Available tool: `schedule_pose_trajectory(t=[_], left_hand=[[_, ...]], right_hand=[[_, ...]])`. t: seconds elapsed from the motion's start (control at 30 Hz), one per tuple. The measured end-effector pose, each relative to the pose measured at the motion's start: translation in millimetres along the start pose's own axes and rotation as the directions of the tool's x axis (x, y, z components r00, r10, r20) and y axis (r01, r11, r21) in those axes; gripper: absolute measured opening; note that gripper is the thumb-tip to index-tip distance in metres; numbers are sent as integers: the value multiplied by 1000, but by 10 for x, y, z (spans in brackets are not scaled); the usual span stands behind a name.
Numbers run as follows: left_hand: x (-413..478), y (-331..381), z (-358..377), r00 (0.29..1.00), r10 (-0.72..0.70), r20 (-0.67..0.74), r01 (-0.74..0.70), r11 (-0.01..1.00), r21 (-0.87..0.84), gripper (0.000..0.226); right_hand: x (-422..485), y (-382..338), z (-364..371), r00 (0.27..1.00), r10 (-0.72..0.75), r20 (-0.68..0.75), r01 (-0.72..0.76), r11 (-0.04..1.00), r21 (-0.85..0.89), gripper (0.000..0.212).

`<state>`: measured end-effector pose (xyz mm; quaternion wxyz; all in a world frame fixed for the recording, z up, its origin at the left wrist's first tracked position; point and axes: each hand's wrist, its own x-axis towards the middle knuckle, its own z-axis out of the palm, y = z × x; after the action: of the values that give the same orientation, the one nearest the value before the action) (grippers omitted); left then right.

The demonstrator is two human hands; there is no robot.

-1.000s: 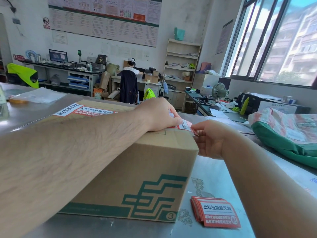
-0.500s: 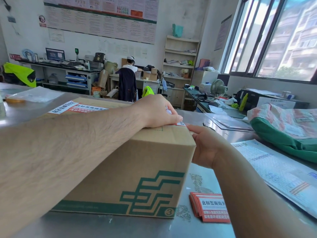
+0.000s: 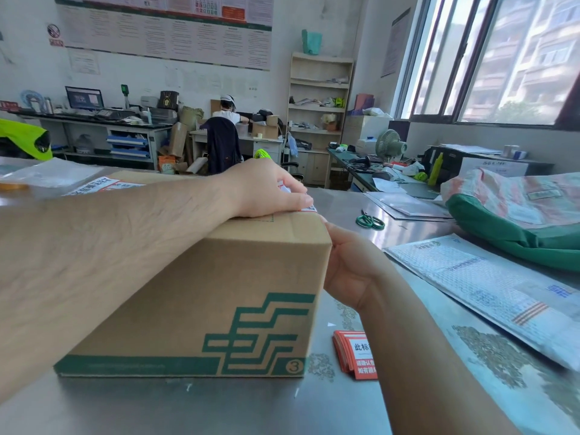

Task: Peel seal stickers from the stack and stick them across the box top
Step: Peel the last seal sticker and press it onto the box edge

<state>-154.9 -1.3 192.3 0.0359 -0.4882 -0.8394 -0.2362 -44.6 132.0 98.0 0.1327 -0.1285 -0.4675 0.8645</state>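
Note:
A brown cardboard box (image 3: 188, 309) with a green logo stands on the steel table. My left hand (image 3: 263, 189) lies on its top near the right edge, fingertips pressing a red-and-white seal sticker (image 3: 309, 209) that folds over that edge. My right hand (image 3: 351, 268) is flat against the box's right side, thumb up at the top corner; its fingers are hidden behind the box. Another seal sticker (image 3: 94, 187) is stuck at the far left of the top. The red sticker stack (image 3: 354, 353) lies on the table right of the box, partly behind my right forearm.
Green scissors (image 3: 370, 221) lie on the table (image 3: 219, 409) beyond the box. A white bubble mailer (image 3: 486, 284) and a green-and-pink sack (image 3: 518, 221) fill the right side. A clear plastic bag (image 3: 53, 175) lies at the far left. A person sits at a desk in the background.
My right hand let the sticker's free end down over the box edge and moved flat against the box's right side. My left hand stayed pressing on the top.

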Motion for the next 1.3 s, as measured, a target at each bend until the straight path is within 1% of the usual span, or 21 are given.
schedule_pose_trajectory(t=[0.03, 0.13, 0.17, 0.2, 0.23, 0.27, 0.3, 0.37, 0.43, 0.47, 0.5, 0.6, 0.63, 0.77, 0.87, 0.97, 1.07, 1.17, 1.3], left_hand=[[-4, 3, -1, 1000, 2, 0, -2, 1000, -2, 30], [-5, 5, -3, 1000, 8, 2, -8, 1000, 2, 30], [-5, 10, -1, 1000, 10, 1, -10, 1000, 6, 29], [-6, 16, -2, 1000, 10, 0, -10, 1000, 12, 28], [-8, 21, -2, 1000, 11, 0, -11, 1000, 15, 27], [-12, 26, -3, 1000, 11, 5, -11, 1000, 15, 27], [-15, 29, -8, 1000, 13, 9, -13, 1000, 13, 26], [-20, 37, -10, 1000, 18, 16, -18, 1000, 11, 26], [-21, 43, -11, 1000, 17, 13, -17, 1000, 11, 26], [-20, 43, -10, 1000, 18, 12, -18, 1000, 11, 26], [-20, 40, -7, 1000, 19, 14, -19, 1000, 12, 27], [-16, 36, 2, 1000, 14, 12, -14, 1000, 15, 27], [-14, 34, 4, 1000, 12, 5, -12, 1000, 13, 26], [-17, 36, 4, 1000, -2, -7, 2, 1000, 5, 24], [-11, 32, 8, 1000, -7, -8, 7, 1000, 6, 23], [-17, 38, 9, 1000, -24, -3, 24, 1000, 1, 33], [-32, 54, 4, 999, -32, 8, 32, 999, 3, 39], [-40, 59, 4, 999, -33, 13, 33, 999, 10, 39], [-31, 50, 15, 999, -29, 12, 29, 999, 16, 38]], right_hand=[[-15, -4, 0, 1000, 16, -12, -16, 1000, 0, 45], [-89, 0, 3, 997, 50, -64, -52, 998, -31, 14], [-101, 8, -4, 993, 38, -112, -46, 997, -67, 9], [-102, 19, -9, 986, -12, -166, -12, 990, -142, 7], [-100, 34, -6, 970, -101, -222, 41, 965, -260, 10], [-96, 47, 2, 944, -207, -256, 96, 918, -385, 23], [-96, 53, 23, 910, -312, -274, 149, 861, -486, 31], [-119, 41, 86, 842, -473, -258, 255, 772, -582, 26], [-159, 3, 153, 820, -531, -214, 306, 723, -620, 13], [-184, -13, 190, 822, -534, -196, 316, 715, -623, 10], [-196, -11, 209, 828, -533, -173, 325, 709, -626, 14], [-226, 15, 253, 836, -530, -143, 347, 712, -610, 37], [-210, 29, 244, 841, -523, -141, 346, 719, -603, 42], [-164, 16, 242, 878, -452, -157, 283, 755, -591, 50], [-68, -17, 222, 905, -399, -148, 277, 816, -507, 50], [97, 12, 151, 922, -358, -145, 270, 866, -420, 65], [223, 52, 112, 931, -341, -131, 260, 871, -416, 74], [302, 44, 119, 936, -330, -126, 254, 876, -411, 78], [324, 45, 120, 935, -330, -128, 255, 878, -405, 76]])
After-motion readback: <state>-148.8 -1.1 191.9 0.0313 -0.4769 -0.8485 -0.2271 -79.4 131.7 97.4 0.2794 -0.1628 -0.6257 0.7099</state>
